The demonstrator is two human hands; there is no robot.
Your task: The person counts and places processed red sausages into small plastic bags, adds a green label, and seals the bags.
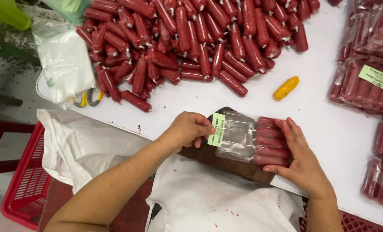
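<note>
Together, left hand [190,129] and right hand [301,161] grip clear sausage bag [253,139] with green label [217,129].

left hand [187,129]: palm down, fingers curled, fingertips pinching | left forearm: bare, reaching up from lower left | right hand [301,157]: fingers straight and together, pointing up-left, thumb tucked under | right forearm: bare, rising from bottom right edge | hands: near, apart

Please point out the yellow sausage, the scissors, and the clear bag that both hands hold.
yellow sausage [286,88]: head view, middle of its body.
scissors [87,99]: head view, yellow handle loops.
clear bag [243,137]: head view, empty middle part of the film.
</note>
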